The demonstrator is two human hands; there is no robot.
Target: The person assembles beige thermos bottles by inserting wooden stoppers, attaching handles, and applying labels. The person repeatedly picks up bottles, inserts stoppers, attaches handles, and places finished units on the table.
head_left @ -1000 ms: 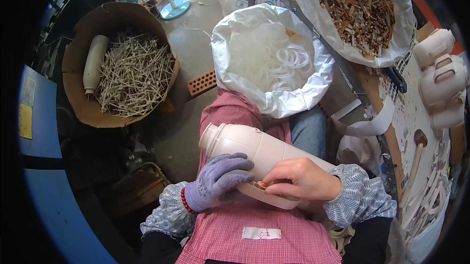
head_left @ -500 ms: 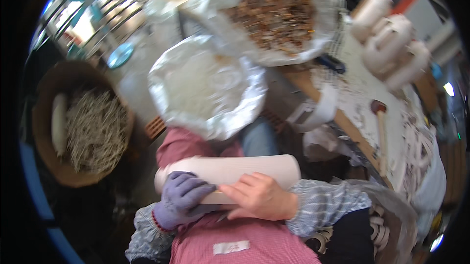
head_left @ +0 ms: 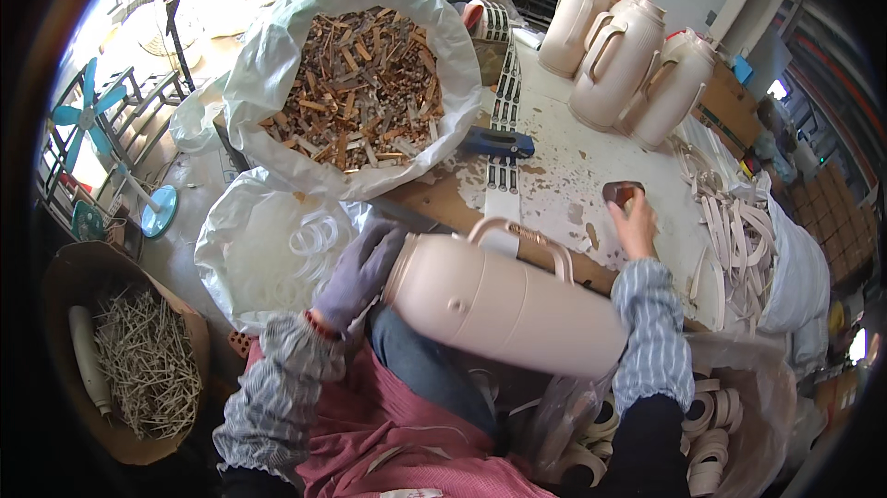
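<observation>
A pale pink vacuum flask body (head_left: 504, 309) with a loop handle lies tilted across my lap, its neck to the left. My left hand (head_left: 358, 272), in a purple-grey glove, is closed round the neck end. On the white worktable (head_left: 564, 161), my bare right hand (head_left: 636, 224) is closed round a mallet (head_left: 623, 191) with a dark reddish-brown head, close below that head. My fingers and palm hide its handle. The flask's wide base end rests near my right forearm.
Several pink flasks (head_left: 617, 64) stand at the table's far side. A bag of small brown metal pieces (head_left: 356, 91), a bag of clear rings (head_left: 268, 249) and a box of thin pale sticks (head_left: 148, 359) lie leftward. A blue-handled tool (head_left: 499, 142) and pale straps (head_left: 739, 230) lie on the table.
My right hand has left the flask and reached right to the mallet on the table. The flask has turned, its handle now showing on top. My left hand has shifted to its neck.
</observation>
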